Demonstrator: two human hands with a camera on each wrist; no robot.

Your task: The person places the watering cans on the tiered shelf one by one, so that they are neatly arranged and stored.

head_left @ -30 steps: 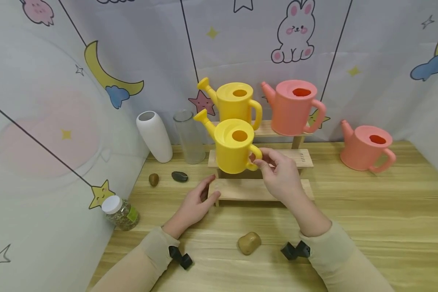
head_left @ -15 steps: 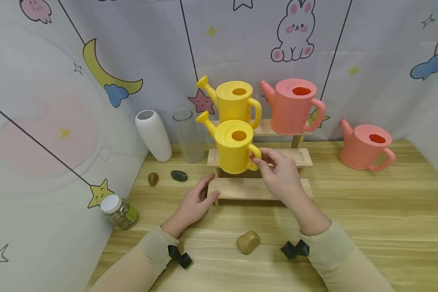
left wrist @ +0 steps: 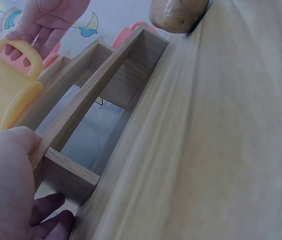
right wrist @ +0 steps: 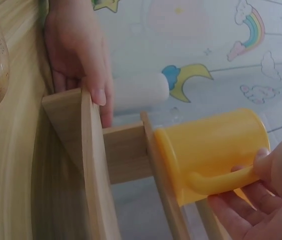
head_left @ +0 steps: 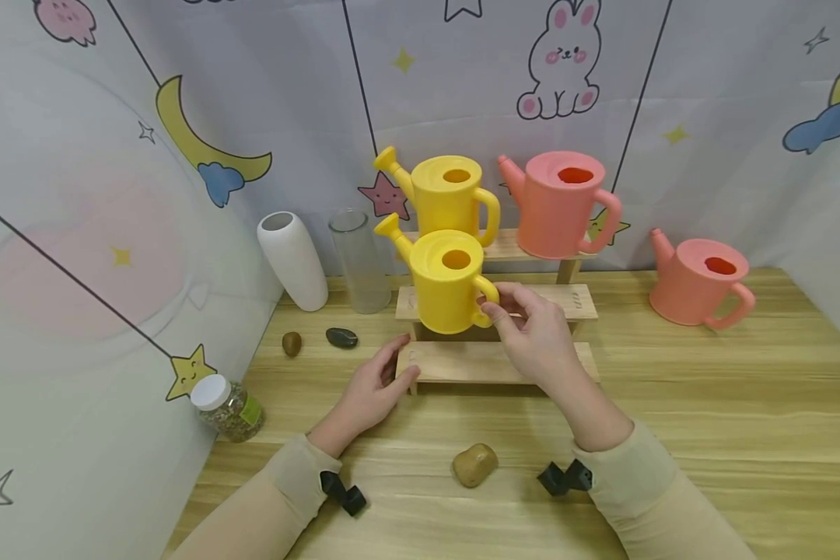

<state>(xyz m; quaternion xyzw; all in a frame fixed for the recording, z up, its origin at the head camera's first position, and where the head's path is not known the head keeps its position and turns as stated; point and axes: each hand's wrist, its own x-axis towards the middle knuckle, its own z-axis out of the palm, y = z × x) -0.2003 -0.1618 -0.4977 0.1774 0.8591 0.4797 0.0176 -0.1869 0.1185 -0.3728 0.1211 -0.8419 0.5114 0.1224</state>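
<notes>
In the head view my right hand [head_left: 535, 330] pinches the handle of the front yellow watering can [head_left: 448, 288]. The can stands upright at the left end of the middle step of a three-step wooden stand [head_left: 490, 362]; its base looks to be on that step in the right wrist view. My left hand [head_left: 367, 393] grips the left end of the lowest step, thumb on top and fingers around the side piece [left wrist: 71, 175]. Behind, on the top step, a second yellow watering can [head_left: 444, 194] stands left of a pink watering can [head_left: 556, 206].
Another pink watering can [head_left: 698, 284] stands on the table at right. A white vase [head_left: 294, 260] and glass vase [head_left: 360, 264] stand left of the stand. Two small stones lie before them. A lidded jar [head_left: 227, 408] is at far left; a brown stone [head_left: 474, 465] lies in front.
The front yellow watering can has shifted slightly right and its spout a little lower, with my right hand still on the handle. My left hand stays at the stand.
</notes>
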